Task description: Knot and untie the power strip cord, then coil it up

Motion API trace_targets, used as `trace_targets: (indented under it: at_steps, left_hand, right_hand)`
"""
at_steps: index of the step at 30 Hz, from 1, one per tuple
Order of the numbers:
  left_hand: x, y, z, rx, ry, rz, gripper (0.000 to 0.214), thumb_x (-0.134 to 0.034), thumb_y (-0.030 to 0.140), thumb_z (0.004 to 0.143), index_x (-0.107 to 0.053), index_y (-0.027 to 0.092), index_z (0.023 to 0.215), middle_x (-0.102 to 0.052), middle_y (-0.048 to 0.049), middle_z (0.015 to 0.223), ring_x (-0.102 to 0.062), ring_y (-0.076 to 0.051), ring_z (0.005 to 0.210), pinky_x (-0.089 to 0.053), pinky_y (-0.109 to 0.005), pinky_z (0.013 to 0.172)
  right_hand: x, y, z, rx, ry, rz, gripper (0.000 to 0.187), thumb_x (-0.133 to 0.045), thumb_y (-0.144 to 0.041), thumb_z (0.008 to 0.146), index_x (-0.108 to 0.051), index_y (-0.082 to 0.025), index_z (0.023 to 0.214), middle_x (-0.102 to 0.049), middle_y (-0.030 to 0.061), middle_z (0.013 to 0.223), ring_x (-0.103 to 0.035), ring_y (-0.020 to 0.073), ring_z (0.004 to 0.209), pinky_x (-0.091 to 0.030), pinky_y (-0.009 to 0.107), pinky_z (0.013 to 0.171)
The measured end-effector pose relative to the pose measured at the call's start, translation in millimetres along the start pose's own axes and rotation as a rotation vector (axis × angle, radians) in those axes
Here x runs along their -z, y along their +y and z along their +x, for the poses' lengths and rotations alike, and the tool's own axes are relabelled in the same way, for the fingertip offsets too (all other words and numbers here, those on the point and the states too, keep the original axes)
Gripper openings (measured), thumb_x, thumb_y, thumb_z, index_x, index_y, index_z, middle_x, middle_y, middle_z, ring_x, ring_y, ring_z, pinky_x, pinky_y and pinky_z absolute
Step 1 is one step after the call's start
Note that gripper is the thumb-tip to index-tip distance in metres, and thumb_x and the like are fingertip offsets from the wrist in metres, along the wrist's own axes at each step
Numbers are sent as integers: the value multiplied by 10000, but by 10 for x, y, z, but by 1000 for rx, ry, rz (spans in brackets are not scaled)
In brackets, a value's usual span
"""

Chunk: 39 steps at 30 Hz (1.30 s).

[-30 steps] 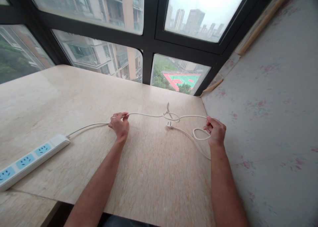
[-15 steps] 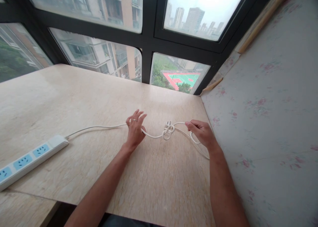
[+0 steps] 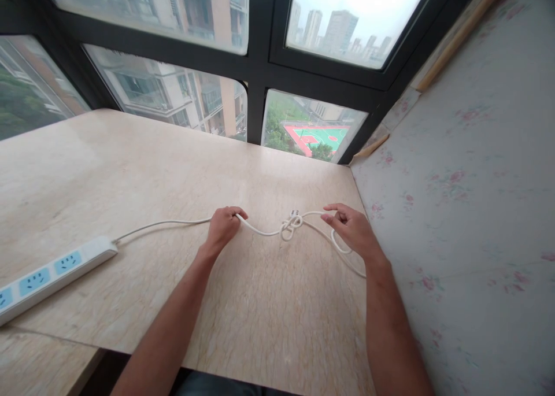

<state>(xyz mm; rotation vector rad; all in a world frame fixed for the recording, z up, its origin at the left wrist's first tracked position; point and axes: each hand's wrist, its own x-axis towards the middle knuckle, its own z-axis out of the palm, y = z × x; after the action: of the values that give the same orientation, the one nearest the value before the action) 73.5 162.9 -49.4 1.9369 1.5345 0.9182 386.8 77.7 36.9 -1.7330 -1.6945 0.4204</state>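
A white power strip with blue sockets lies at the left of the beige marble sill. Its white cable runs right across the sill to a loose knot, where the plug sits. My left hand is closed around the cable just left of the knot. My right hand pinches the cable right of the knot, with a small loop hanging below its fingers.
Dark-framed windows run along the far edge of the sill. A flowered wall closes the right side. The sill's near edge drops off at the lower left.
My hands came closer together and the stretched cable went slack. The left hand let go, opened, moved right and closed on the cable again. The knot now lies on the sill.
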Motion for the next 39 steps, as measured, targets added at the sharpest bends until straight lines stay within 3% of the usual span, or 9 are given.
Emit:
trace_targets:
  at_steps: [5,10,18,22,25,28,34,37,39]
  left_hand:
    - [97,-126,46,206,175,43,385,-416,143,630,-778,205,744,-716,-43,653,-651,-224,674,-434,-299,635]
    - [131,-263,129,263,252,218,352,-448,169,648,-780,210,756,-742,-62,713,-666,-240,743,-425,-320,706]
    - [135,-511,243,120,319,-24,291,-439,161,617,-727,207,616,-761,-41,812,-681,-237,933,-448,-340,915]
    - [158,-541,249,13,220,-195,273,-433,147,558,-698,211,567,-755,-35,814,-676,-222,903,-489,-333,894]
    - [171,-553,251,20,177,-252,312,-423,137,535,-716,204,620,-753,-34,819,-677,-228,900,-503,-337,883]
    - [170,-562,253,62,252,-242,394,-403,115,533,-739,191,725,-753,-34,862,-674,-241,942,-494,-347,905]
    - [153,-356,183,-98,602,-64,346,-411,100,684,-716,175,829,-727,-75,931,-637,-247,984,-453,-405,951]
    - [131,-77,65,-296,582,-66,305,-438,127,765,-694,174,924,-707,-86,995,-613,-242,1036,-433,-421,982]
    - [94,140,-43,-393,424,-107,254,-455,197,854,-680,178,970,-695,-89,1013,-615,-230,1028,-456,-403,950]
  right_hand:
    - [149,211,-20,-112,-125,21,397,-657,-523,783,-731,-173,956,-393,-58,545,-377,109,513,-276,230,486]
    - [372,335,-107,-202,-355,45,388,-696,-536,725,-743,-177,865,-388,-59,547,-329,97,503,-210,227,454]
    - [512,365,-164,-206,-526,-39,310,-684,-448,729,-705,-170,865,-375,-59,600,-339,105,573,-239,241,517]
    - [486,388,-158,-230,-549,-96,307,-696,-433,696,-694,-173,858,-385,-62,585,-368,112,567,-248,248,516]
    - [445,400,-146,-260,-519,-179,277,-706,-401,669,-679,-179,833,-457,-51,597,-423,123,581,-276,249,531]
    - [385,354,-130,-228,-510,-229,219,-701,-364,668,-647,-184,781,-554,-26,665,-496,140,640,-328,251,578]
    - [264,165,-107,-157,-522,-197,266,-653,-445,768,-643,-197,865,-650,9,761,-564,164,698,-373,264,625]
    - [231,117,-97,-108,-536,-168,291,-647,-464,788,-656,-202,912,-667,18,790,-584,170,717,-390,266,637]
    - [217,96,-95,-104,-567,-143,322,-647,-476,796,-658,-201,964,-678,22,801,-605,173,716,-402,264,632]
